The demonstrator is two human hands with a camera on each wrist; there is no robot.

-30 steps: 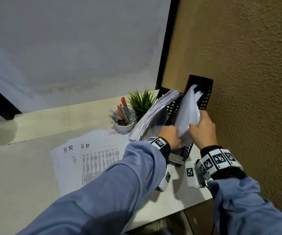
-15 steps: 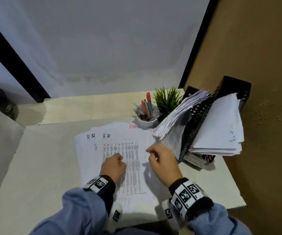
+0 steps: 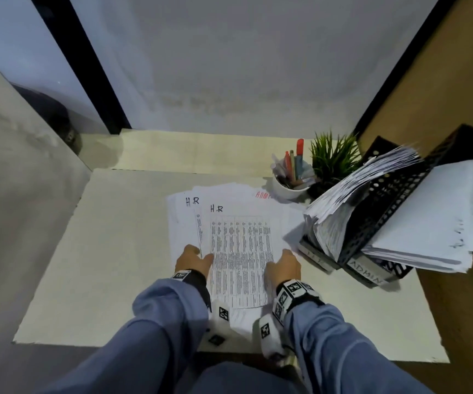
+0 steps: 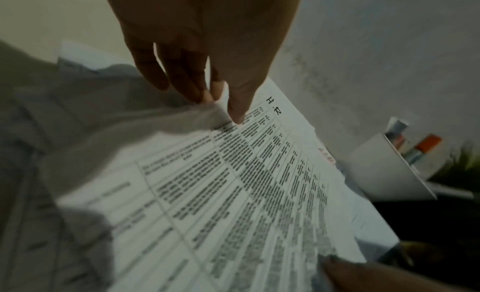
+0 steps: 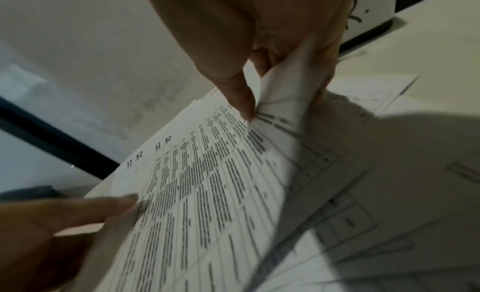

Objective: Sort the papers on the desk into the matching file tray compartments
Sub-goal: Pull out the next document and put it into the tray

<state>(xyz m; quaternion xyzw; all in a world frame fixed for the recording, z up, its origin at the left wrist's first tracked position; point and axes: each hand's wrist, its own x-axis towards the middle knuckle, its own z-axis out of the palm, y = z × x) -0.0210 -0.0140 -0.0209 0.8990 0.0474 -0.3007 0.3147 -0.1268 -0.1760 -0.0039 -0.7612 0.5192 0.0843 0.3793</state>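
A loose pile of printed papers lies mid-desk. Its top sheet (image 3: 239,251), a dense table marked "H.R", is held at both side edges. My left hand (image 3: 201,255) pinches the left edge, thumb (image 4: 236,111) on top and fingers beneath. My right hand (image 3: 282,255) pinches the right edge, which curls upward by the thumb (image 5: 244,103). Another H.R sheet (image 3: 182,217) and a red-lettered ADMIN sheet (image 3: 263,194) lie beneath. The black file tray (image 3: 386,211) stands at the right. Its left compartment holds a thick paper stack (image 3: 352,189). The ADMIN-labelled compartment (image 3: 367,273) holds white sheets (image 3: 434,223).
A white cup of pens (image 3: 290,183) and a small green plant (image 3: 333,157) stand behind the pile, beside the tray. A brown wall (image 3: 443,95) runs close along the tray's right side. Bare desk (image 3: 116,251) stretches left of the papers.
Both hands left the papers in the tray, came down to the desk pile and took hold of the top H.R sheet's edges. The view swung left and down.
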